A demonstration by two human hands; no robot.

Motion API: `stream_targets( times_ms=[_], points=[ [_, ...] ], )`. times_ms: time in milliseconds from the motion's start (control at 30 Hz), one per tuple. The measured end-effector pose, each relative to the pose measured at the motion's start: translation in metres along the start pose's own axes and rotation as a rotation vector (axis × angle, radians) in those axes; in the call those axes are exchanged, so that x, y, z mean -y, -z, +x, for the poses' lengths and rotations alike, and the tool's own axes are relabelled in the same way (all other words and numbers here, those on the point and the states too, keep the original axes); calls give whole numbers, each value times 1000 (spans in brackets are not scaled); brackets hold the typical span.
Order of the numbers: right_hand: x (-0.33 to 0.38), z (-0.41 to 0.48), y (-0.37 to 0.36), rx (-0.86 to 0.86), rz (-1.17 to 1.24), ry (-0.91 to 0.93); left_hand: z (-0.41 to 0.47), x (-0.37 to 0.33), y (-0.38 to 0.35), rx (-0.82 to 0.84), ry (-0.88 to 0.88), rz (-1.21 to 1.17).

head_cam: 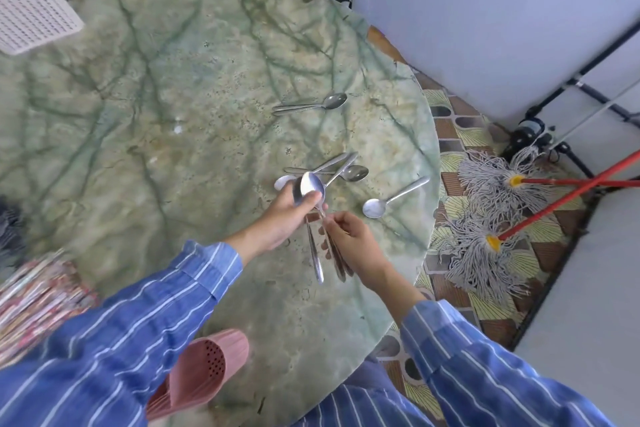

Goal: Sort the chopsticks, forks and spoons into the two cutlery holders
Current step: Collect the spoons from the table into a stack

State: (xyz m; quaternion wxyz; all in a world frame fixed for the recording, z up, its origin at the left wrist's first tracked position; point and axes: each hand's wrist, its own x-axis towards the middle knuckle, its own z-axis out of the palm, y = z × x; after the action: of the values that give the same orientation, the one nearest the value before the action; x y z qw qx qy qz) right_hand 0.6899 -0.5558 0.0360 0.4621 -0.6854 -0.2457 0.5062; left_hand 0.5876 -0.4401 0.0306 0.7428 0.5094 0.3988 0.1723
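Note:
My left hand (282, 218) grips a bunch of metal spoons (311, 185) by their necks, bowls up and handles hanging down over the green marble table (173, 97). My right hand (353, 239) pinches the handles of that bunch just below the left hand. Loose spoons lie on the table: one far off (311, 105), a small crossed pile (341, 168) behind the hands, and one (389, 199) near the right edge. A pink perforated cutlery holder (204, 366) lies on its side at the near edge, partly behind my left sleeve.
A white perforated basket (31, 7) sits at the far left of the table. A patterned cloth (38, 298) lies at the left edge. Two red-handled mops (491, 211) rest on the tiled floor to the right, beside a white wall.

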Motion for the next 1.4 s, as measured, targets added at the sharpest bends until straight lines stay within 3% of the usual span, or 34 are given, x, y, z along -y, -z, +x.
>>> stream_targets(
  times_ms=[133,200,300,400,467,700,800,967,1067,1200,1400],
  points=[
    [12,13,18,34,-319,86,7,-6,-12,-42,34,-55],
    [9,29,38,-10,-489,218,10,-9,-13,-113,6,-7],
    [-2,59,81,-52,-813,355,17,-16,-8,-201,-25,126],
    [-7,79,116,89,-1213,344,24,-17,3,-266,60,294],
    [-10,87,128,138,-1356,405,29,-14,11,-329,106,459],
    [1,108,125,83,-1155,636,39,9,10,-379,183,838],
    [12,119,117,66,-856,469,42,14,0,-402,175,861],
    [23,135,108,-104,-369,29,48,0,2,-495,118,660],
    [22,137,100,-158,-237,-198,45,-18,8,-512,65,585],
    [21,135,81,-139,-137,-190,42,-37,20,-624,-65,588],
    [10,138,67,-135,-294,-172,39,-54,32,-651,-202,288]
  ],
)
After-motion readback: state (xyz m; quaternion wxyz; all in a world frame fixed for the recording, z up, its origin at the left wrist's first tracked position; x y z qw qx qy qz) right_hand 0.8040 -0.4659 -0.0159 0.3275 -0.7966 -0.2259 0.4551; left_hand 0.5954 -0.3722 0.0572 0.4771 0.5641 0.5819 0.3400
